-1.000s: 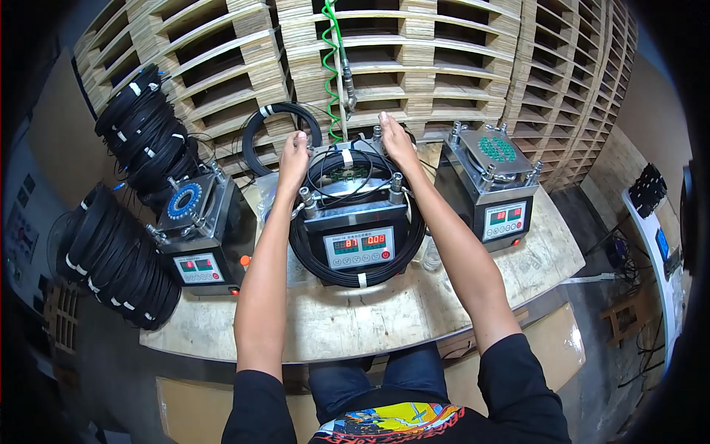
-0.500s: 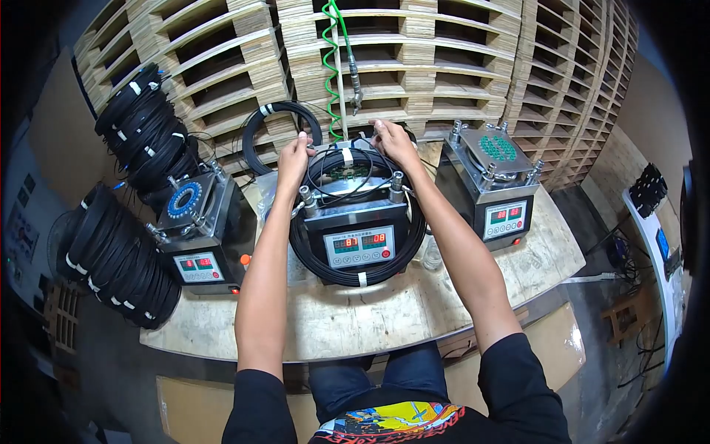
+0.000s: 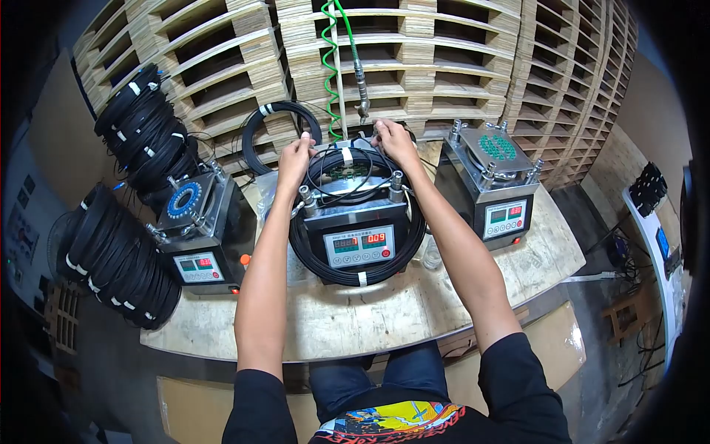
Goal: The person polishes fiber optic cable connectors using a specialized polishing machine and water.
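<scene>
A coil of black cable (image 3: pixel 310 260) hangs around the middle benchtop machine (image 3: pixel 353 214), tied with white bands. Thin loops of the cable cross over the machine's top plate. At the machine's rear left corner, my left hand (image 3: pixel 296 157) is closed, thumb up, and what its fingers grip is hidden. My right hand (image 3: pixel 396 144) is closed in a pinch at the rear right corner; whatever is between its fingertips cannot be made out. Two metal clamp posts, a left one (image 3: pixel 306 195) and a right one (image 3: pixel 397 185), stand at the front corners. Red digits glow on the display panel (image 3: pixel 360 246).
Similar machines stand at left (image 3: pixel 194 237) and right (image 3: pixel 492 185). Stacked black cable coils (image 3: pixel 118 259) crowd the left side, and another coil (image 3: pixel 255 140) leans behind. A green air hose with a metal nozzle (image 3: pixel 361 89) hangs above. Wooden pallets (image 3: pixel 458 66) rise behind the workbench (image 3: pixel 355 325).
The hanging air nozzle has swung slightly to the right. Digits on the machine displays have changed. Both hands stay almost in the same place.
</scene>
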Action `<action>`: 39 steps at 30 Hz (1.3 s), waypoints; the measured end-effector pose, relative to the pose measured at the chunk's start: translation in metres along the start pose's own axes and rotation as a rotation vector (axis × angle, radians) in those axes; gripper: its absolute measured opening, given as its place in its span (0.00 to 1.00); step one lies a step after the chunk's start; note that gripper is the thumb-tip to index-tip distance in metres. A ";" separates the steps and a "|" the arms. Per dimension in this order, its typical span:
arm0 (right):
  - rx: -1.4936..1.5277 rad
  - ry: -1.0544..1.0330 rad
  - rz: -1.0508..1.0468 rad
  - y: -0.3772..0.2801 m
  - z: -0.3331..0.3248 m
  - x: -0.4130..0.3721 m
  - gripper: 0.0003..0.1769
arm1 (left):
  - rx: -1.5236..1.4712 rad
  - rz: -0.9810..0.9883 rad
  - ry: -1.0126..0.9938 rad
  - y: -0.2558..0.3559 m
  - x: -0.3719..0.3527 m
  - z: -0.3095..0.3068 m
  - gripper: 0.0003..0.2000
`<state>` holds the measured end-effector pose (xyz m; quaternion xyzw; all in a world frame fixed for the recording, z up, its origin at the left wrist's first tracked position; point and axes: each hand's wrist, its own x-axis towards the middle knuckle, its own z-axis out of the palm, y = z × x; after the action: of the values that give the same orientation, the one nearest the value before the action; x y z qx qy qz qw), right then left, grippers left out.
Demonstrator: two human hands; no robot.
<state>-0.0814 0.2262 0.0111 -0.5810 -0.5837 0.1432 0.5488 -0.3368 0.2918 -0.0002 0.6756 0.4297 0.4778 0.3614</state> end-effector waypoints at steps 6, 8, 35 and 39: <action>0.086 -0.035 -0.036 0.020 0.006 0.010 0.20 | -0.021 -0.004 -0.006 0.000 0.000 0.000 0.27; 0.138 -0.069 -0.023 0.021 0.007 0.011 0.20 | -0.024 0.001 -0.010 0.001 -0.001 -0.001 0.26; 0.077 -0.050 -0.022 0.018 0.005 0.008 0.18 | -0.028 0.011 -0.069 0.001 -0.002 -0.001 0.25; 0.086 -0.068 0.006 0.019 0.005 0.009 0.18 | -0.039 -0.015 -0.075 0.001 -0.001 -0.001 0.25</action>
<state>-0.0733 0.2413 -0.0018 -0.5533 -0.5937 0.1898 0.5526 -0.3379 0.2904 0.0003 0.6826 0.4116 0.4576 0.3939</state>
